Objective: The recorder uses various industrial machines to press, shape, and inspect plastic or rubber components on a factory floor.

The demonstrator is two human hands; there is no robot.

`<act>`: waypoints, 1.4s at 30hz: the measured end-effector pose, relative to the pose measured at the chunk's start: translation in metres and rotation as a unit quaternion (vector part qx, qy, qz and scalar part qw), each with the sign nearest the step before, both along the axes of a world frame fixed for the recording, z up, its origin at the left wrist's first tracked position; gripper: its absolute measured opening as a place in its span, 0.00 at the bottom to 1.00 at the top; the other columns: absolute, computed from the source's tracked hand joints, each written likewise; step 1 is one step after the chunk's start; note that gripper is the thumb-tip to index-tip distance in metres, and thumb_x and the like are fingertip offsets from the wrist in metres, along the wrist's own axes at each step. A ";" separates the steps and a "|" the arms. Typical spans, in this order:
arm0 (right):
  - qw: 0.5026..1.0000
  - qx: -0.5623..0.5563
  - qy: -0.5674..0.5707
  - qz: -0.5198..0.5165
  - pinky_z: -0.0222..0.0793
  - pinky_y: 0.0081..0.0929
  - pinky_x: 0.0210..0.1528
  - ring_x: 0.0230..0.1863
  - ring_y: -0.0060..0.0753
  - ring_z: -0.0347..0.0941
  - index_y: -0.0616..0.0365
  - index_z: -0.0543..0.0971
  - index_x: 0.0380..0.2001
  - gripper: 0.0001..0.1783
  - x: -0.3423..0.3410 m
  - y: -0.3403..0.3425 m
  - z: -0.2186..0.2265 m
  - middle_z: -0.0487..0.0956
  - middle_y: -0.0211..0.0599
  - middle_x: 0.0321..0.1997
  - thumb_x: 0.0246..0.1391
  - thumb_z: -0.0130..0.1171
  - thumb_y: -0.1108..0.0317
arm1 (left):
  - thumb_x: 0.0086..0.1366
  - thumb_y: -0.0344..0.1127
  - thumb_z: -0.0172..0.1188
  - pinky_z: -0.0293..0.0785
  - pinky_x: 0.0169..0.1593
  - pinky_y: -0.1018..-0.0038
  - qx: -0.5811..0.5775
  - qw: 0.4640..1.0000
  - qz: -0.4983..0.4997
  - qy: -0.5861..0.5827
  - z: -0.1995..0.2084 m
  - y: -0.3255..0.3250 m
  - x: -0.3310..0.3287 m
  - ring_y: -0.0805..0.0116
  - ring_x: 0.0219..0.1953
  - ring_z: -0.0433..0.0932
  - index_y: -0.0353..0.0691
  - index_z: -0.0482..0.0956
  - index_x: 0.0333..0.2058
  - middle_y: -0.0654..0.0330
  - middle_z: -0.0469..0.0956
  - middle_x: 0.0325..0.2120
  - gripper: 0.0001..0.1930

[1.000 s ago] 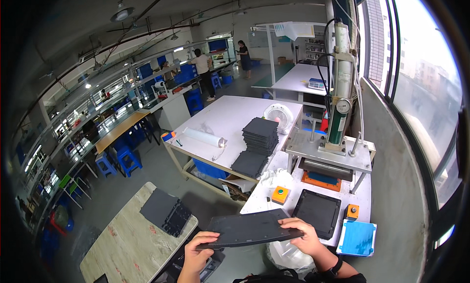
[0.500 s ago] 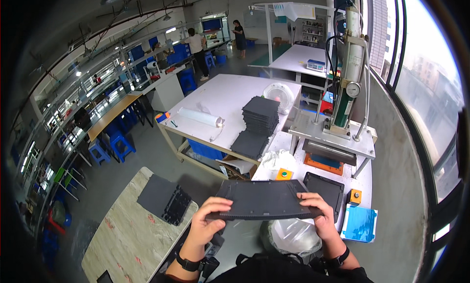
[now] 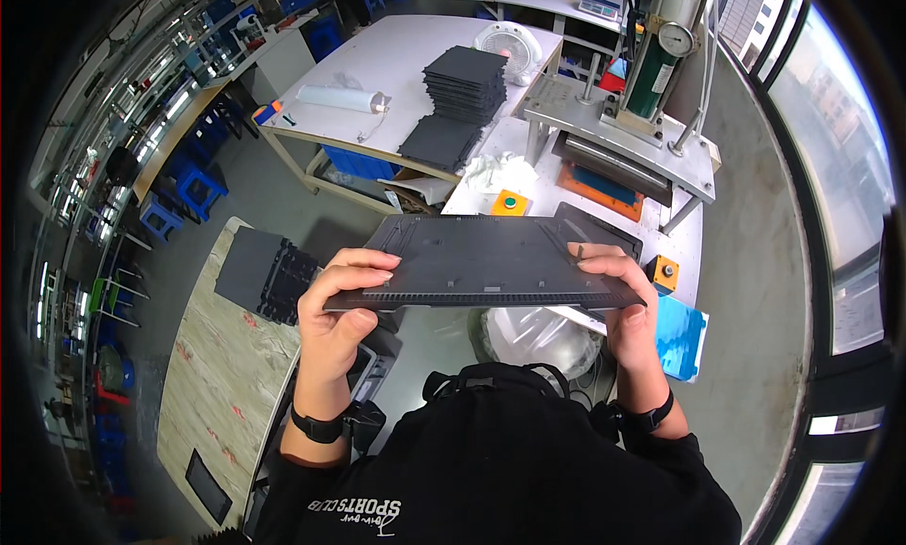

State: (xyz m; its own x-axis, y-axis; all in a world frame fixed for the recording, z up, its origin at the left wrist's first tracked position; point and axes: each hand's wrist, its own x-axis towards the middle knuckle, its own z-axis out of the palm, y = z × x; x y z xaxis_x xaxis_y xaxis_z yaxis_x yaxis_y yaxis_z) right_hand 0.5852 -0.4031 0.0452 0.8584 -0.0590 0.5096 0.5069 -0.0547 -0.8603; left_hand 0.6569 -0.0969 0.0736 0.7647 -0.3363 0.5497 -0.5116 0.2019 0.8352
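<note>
A wide, thin black plastic cover (image 3: 472,257), resembling a laptop's bottom case, is held up before me with its near edge lower in the picture. Small clips and a row of fine ribs run along that edge. My left hand (image 3: 332,314) grips its left end, thumb below and fingers on top. At the other end my right hand (image 3: 628,300) is closed round the near corner. Behind the cover's right part, partly hidden, a black tray-like panel (image 3: 609,232) lies on the white press table.
A press (image 3: 623,125) with an orange-framed plate (image 3: 599,191) stands at the far right. Nearby are two yellow button boxes (image 3: 510,202) and a blue sheet (image 3: 679,337). Stacked black panels (image 3: 464,84) and a fan (image 3: 510,50) occupy the white table; more black parts (image 3: 264,273) lie left.
My view has tilted further down, so the surroundings sit higher in the picture. Both hands keep hold of the cover, which now appears larger and closer.
</note>
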 end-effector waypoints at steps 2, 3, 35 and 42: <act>1.000 0.007 0.011 -0.001 0.58 0.35 0.59 0.54 0.41 0.68 0.69 0.74 0.43 0.44 -0.004 -0.003 0.001 0.72 0.49 0.49 0.52 0.47 0.30 | 0.57 0.50 0.64 0.67 0.51 0.69 0.001 1.000 0.000 0.017 -0.001 -0.004 -0.002 0.62 0.47 0.73 0.33 0.78 0.39 0.47 0.75 0.43 0.23; 1.000 0.002 0.017 -0.002 0.59 0.35 0.58 0.54 0.40 0.68 0.68 0.74 0.43 0.43 -0.005 -0.004 0.001 0.71 0.49 0.49 0.52 0.47 0.31 | 0.57 0.50 0.64 0.67 0.51 0.69 0.004 1.000 -0.002 0.019 -0.002 -0.005 -0.002 0.62 0.47 0.73 0.33 0.78 0.39 0.47 0.75 0.43 0.23; 0.928 -0.322 -0.086 -0.168 0.75 0.33 0.41 0.39 0.49 0.78 0.62 0.77 0.36 0.17 0.010 0.034 0.031 0.79 0.48 0.39 0.38 0.55 0.84 | 0.49 0.29 0.70 0.78 0.39 0.73 0.121 0.918 0.307 -0.219 -0.003 -0.004 -0.021 0.65 0.37 0.78 0.36 0.65 0.55 0.49 0.60 0.58 0.35; 0.969 -0.169 -0.113 -0.140 0.72 0.34 0.48 0.43 0.47 0.78 0.68 0.74 0.33 0.07 -0.001 0.009 0.011 0.79 0.54 0.40 0.48 0.53 0.81 | 0.51 0.20 0.64 0.74 0.46 0.74 0.059 0.991 0.118 0.027 0.002 0.016 -0.018 0.64 0.45 0.76 0.36 0.63 0.59 0.53 0.59 0.60 0.35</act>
State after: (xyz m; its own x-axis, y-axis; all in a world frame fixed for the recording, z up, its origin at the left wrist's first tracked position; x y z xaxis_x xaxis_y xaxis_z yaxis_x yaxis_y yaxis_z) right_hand 0.5837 -0.3936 0.0567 0.6975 -0.0696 0.7132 0.6049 -0.4763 -0.6382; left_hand 0.6385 -0.0812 0.0754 0.8573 -0.2050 0.4723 -0.4859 -0.0188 0.8738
